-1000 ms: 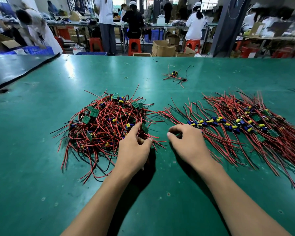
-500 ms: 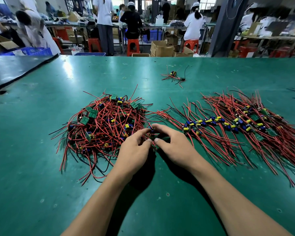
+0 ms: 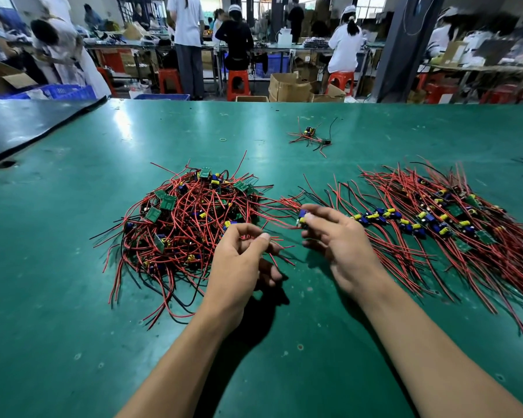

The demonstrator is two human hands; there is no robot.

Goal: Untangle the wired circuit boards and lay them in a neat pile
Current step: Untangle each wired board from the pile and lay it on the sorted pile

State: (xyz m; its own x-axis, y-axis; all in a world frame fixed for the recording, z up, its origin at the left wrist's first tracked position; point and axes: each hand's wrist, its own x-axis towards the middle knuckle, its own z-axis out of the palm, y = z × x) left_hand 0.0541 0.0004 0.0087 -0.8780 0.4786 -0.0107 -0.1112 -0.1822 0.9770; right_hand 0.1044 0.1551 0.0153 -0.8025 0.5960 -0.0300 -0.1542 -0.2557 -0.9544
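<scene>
Green table (image 3: 73,297) in busy workshop | tangled heap (image 3: 187,218) left, neat pile (image 3: 435,218) right | right hand (image 3: 341,245) pinching one circuit board (image 3: 303,218) between both, likely to pull it free | left hand (image 3: 239,267) pinching its red wires (image 3: 284,227) to steady them

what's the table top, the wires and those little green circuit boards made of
Table top: looks like a green rubber or vinyl mat, semi-gloss; it throws soft glare and shows small scuffs.
Wires: smooth red and black insulation, probably plastic; they bend freely, and no metal core is visible.
Circuit boards: flat rigid laminate, likely fibreglass, with a matte green coating.
</scene>
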